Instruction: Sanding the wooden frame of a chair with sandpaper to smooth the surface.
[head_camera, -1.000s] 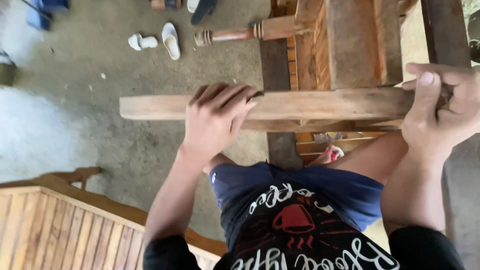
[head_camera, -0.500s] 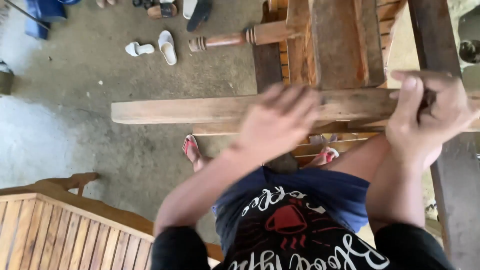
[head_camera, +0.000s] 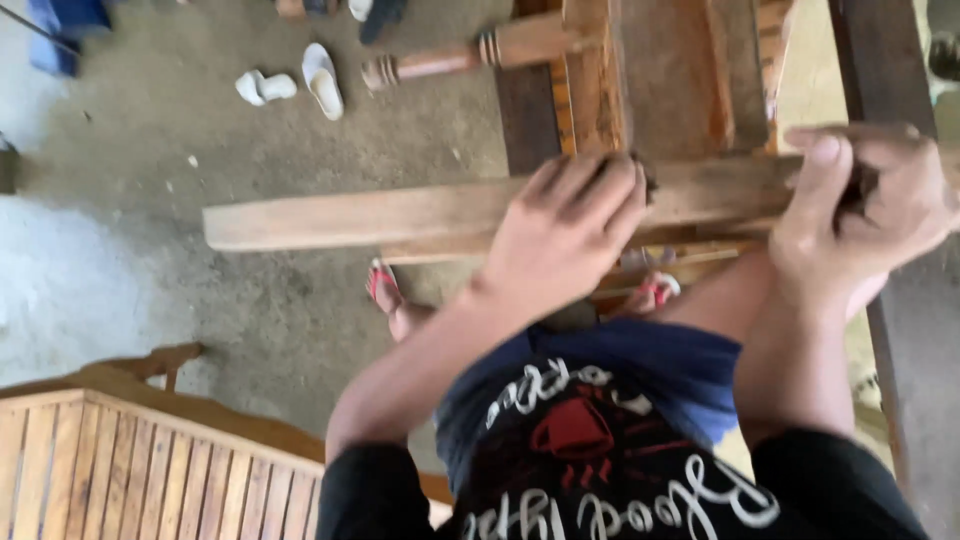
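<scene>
Pressing down on a long wooden plank (head_camera: 400, 215), my left hand (head_camera: 565, 235) lies flat across its middle with the fingers spread over the top face, while my right hand (head_camera: 865, 215) is clenched around the plank's far right end, thumb laid along the upper edge. I see the plank lying level across the frame at waist height, its free left end reaching out over the concrete floor (head_camera: 200, 150) and its right part resting against a wooden furniture frame (head_camera: 660, 90). Its surface is bare, pale brown timber, squared in section, with a darker streak along the lower edge and a rough, unsanded look; motion blur softens the grain. Behind it the furniture frame shows reddish stained boards and a turned, ringed leg (head_camera: 450, 58) pointing left. The floor is grey and gritty, lighter and dusty at the left. A pair of white sandals (head_camera: 295, 85) lies near the top left, well apart from the plank, and a blue object (head_camera: 65, 30) sits in the corner. A slatted wooden panel (head_camera: 130, 470) with narrow orange-brown strips fills the bottom left. My black shirt (head_camera: 600, 470) carries a red and white print, over blue shorts (head_camera: 660, 365).
</scene>
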